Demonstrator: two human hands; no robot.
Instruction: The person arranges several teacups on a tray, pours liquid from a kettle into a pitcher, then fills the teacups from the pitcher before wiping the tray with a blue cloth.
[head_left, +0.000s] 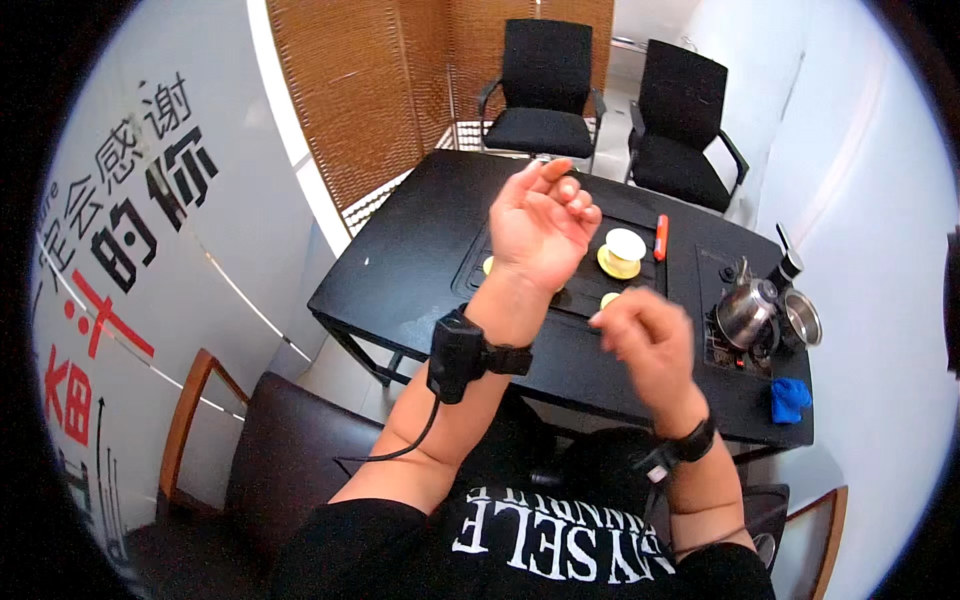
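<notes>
My left hand (545, 228) is raised over the black table (400, 240), palm up, fingers loosely bent and apart, with nothing visible in it. A black device is strapped on that wrist, a cable running from it. My right hand (655, 345) hangs above the table's near side, fingers curled in and smeared by motion; whether it holds anything is hidden. Just beyond its fingertips a small yellow-green thing (610, 299) partly shows. Between and beyond the hands stands a yellow cup with a white round top (626, 244) on a yellow saucer (619, 271). Another yellow bit (488, 266) peeks out beside my left wrist.
An orange-red slim object (661, 238) lies past the cup. At the right are a steel kettle (745, 315), a steel pot (802, 318) and a crumpled blue cloth (790, 400). Two black chairs (545, 80) stand beyond the table; a dark chair (290, 440) is at my left.
</notes>
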